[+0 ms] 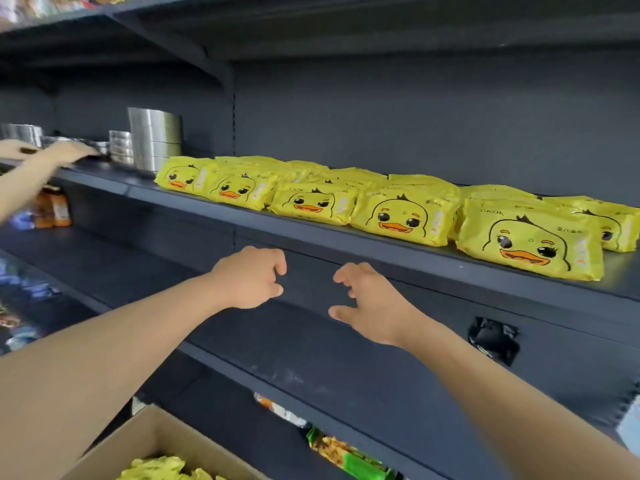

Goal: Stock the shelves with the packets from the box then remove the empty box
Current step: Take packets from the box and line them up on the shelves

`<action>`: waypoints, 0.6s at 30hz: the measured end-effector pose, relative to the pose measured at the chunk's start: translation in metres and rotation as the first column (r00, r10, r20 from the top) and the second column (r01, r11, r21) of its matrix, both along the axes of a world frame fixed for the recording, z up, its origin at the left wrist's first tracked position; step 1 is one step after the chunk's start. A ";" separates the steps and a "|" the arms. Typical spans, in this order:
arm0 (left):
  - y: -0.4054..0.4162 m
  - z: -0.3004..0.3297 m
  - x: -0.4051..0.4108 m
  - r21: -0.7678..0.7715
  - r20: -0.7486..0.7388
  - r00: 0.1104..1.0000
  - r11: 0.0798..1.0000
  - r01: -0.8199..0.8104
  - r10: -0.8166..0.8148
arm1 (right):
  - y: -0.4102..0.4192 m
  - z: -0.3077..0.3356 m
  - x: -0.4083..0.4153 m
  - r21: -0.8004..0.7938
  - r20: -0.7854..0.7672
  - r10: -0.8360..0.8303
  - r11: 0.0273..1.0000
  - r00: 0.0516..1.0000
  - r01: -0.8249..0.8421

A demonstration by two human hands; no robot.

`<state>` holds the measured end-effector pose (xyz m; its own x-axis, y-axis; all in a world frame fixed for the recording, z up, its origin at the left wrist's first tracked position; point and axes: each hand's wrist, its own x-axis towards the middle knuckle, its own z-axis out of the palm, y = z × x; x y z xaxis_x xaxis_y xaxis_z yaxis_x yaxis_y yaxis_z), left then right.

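Observation:
Several yellow duck-print packets [398,216] lie in a row on the dark shelf [311,239] at chest height. My left hand [251,277] and my right hand [372,299] hover side by side just below that shelf's front edge, fingers loosely curled, holding nothing. The cardboard box [156,441] sits at the bottom left with more yellow packets [162,469] inside it.
Another person's hand [65,152] reaches among stacked steel tins [154,140] at the shelf's left end. Orange packets [55,209] stand on the shelf below at left. A black packet [493,337] lies at right, and green snack bags [349,455] lie lower down.

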<state>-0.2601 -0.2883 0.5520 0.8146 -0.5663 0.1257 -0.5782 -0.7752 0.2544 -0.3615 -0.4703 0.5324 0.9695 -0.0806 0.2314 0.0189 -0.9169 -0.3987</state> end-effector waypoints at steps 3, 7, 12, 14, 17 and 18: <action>0.037 -0.036 0.012 0.029 -0.093 0.995 0.999 -0.025 0.027 | 0.029 -0.038 0.021 0.004 -0.122 0.015 1.000 0.992 -0.015; 0.086 -0.089 0.033 0.066 -0.196 0.980 0.998 -0.023 0.035 | 0.068 -0.092 0.047 0.041 -0.263 0.016 0.999 0.965 -0.006; 0.153 -0.155 0.070 0.119 -0.297 0.955 0.993 0.025 0.012 | 0.131 -0.158 0.079 0.084 -0.377 -0.029 0.994 0.926 0.065; 0.176 -0.182 0.084 0.129 -0.351 0.936 0.990 0.053 -0.005 | 0.154 -0.184 0.087 0.084 -0.424 -0.050 0.992 0.904 0.094; 0.204 -0.224 0.101 0.147 -0.410 0.912 0.984 0.100 -0.031 | 0.183 -0.221 0.095 0.105 -0.494 -0.050 0.988 0.868 0.117; 0.212 -0.238 0.104 0.158 -0.435 0.900 0.982 0.106 -0.027 | 0.191 -0.233 0.096 0.115 -0.517 -0.050 0.985 0.854 0.127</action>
<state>-0.1557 -0.0766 0.3140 0.7265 -0.6018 -0.3318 -0.4951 -0.7932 0.3547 -0.2651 -0.2793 0.2994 0.9347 -0.1655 -0.3145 -0.3011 -0.8387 -0.4537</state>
